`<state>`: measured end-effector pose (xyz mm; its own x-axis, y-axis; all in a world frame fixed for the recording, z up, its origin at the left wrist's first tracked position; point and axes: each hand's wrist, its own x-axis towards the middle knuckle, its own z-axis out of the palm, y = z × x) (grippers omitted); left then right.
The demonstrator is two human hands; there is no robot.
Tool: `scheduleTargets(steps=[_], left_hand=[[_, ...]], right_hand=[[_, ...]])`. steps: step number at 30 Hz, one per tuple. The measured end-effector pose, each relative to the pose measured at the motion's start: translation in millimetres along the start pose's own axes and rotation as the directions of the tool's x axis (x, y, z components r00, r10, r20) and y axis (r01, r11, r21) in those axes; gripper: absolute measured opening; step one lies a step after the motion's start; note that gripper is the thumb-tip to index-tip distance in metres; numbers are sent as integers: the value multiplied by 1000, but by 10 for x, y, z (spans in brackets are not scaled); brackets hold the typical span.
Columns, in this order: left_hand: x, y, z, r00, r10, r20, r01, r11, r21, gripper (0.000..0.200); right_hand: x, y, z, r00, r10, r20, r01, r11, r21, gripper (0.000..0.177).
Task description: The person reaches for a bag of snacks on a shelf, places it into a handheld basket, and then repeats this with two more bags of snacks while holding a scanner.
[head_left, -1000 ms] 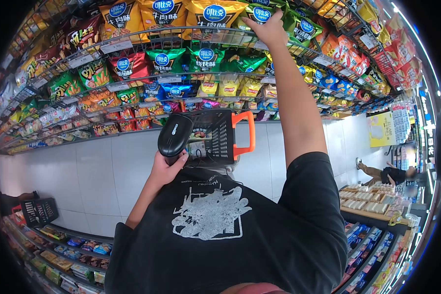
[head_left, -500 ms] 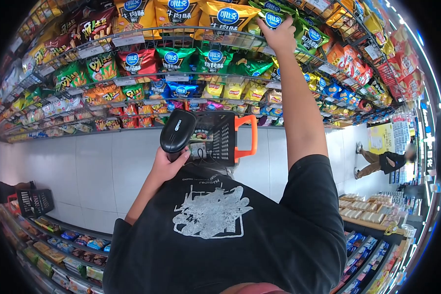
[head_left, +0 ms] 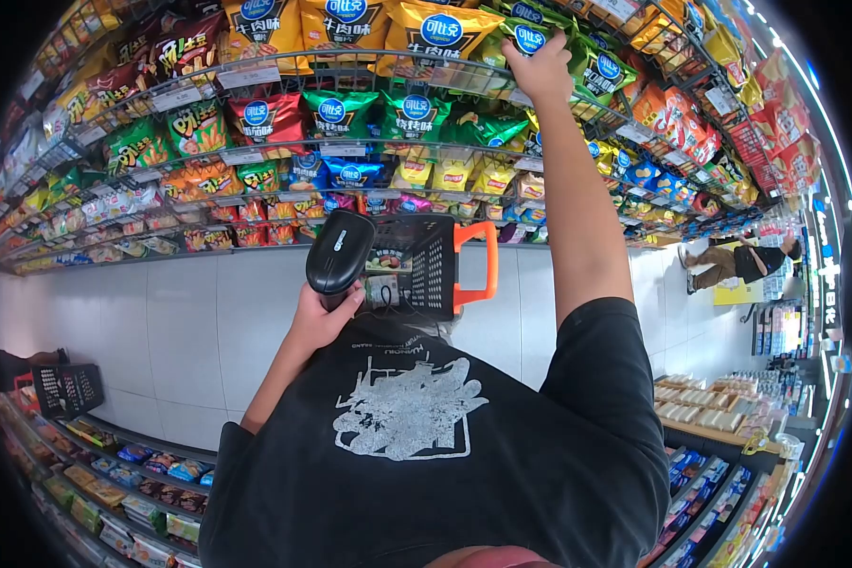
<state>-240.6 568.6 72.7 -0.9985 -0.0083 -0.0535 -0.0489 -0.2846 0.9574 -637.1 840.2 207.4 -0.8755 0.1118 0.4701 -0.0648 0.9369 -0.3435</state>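
My left hand (head_left: 324, 317) is wrapped around the grip of a black barcode scanner (head_left: 342, 251), held in front of my chest with its head tilted up toward the shelves. My right arm stretches far up to the top shelf row. There my right hand (head_left: 541, 71) has its thumb and fingers on either side of a green bag of chips (head_left: 528, 40). The bag still sits in the row, and its lower part is hidden behind my hand. Beside it stand a yellow bag of chips (head_left: 440, 33) and another green bag (head_left: 604, 68).
A black shopping basket (head_left: 434, 270) with an orange handle (head_left: 490, 268) stands below the shelves, with goods inside. Wire shelf rails (head_left: 350, 147) hold rows of snack bags. Another person (head_left: 743, 260) is in the aisle at right. A second basket (head_left: 69, 390) is at left.
Both hands stay nearly where they were; the scanner has shifted very slightly left. The person at right has moved farther up in the view.
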Motion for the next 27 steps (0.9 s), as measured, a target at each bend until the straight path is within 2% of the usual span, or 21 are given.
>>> scheduleTargets(steps=[18, 27], left_hand=[[10, -14, 11, 1000, -5, 19, 5, 1000, -4, 14], [-12, -11, -3, 1000, -21, 9, 21, 1000, -10, 14]], right_hand=[[-5, 4, -1, 999, 11, 32, -12, 999, 35, 107], [-32, -35, -40, 1000, -4, 30, 4, 1000, -5, 115]])
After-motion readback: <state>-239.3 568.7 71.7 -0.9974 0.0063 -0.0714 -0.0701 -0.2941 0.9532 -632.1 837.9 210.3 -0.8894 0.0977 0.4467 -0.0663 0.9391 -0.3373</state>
